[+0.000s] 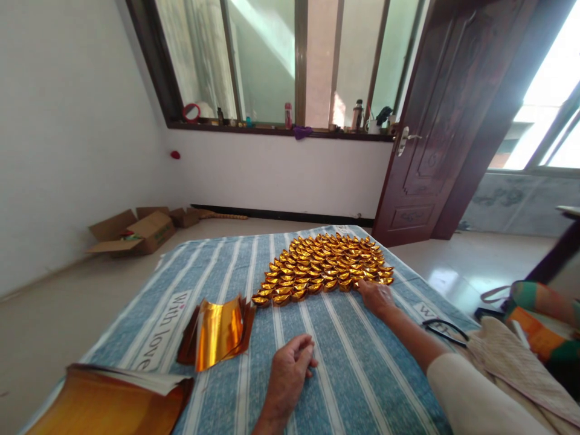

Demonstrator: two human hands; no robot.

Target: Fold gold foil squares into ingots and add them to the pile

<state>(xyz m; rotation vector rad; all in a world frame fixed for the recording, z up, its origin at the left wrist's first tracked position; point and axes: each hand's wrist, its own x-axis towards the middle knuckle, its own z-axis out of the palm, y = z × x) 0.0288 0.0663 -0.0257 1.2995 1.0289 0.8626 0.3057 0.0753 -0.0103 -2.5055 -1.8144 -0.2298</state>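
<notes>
Several folded gold paper ingots point(324, 263) lie in tight rows on a blue-and-white striped cloth point(344, 368). My right hand point(376, 296) reaches out to the near right edge of the rows, fingertips touching the closest ingot; whether it grips one is hidden. My left hand point(290, 368) rests on the cloth with fingers loosely curled, holding nothing. A curled stack of gold foil sheets point(220, 331) lies to the left of my left hand. A larger pile of gold sheets point(109, 402) sits at the near left corner.
Black glasses point(446, 331) lie at the cloth's right edge beside folded fabric point(512, 362). Open cardboard boxes point(136, 231) stand on the floor at left. A dark wooden door point(435, 121) stands open at right. Bottles line the windowsill point(281, 128).
</notes>
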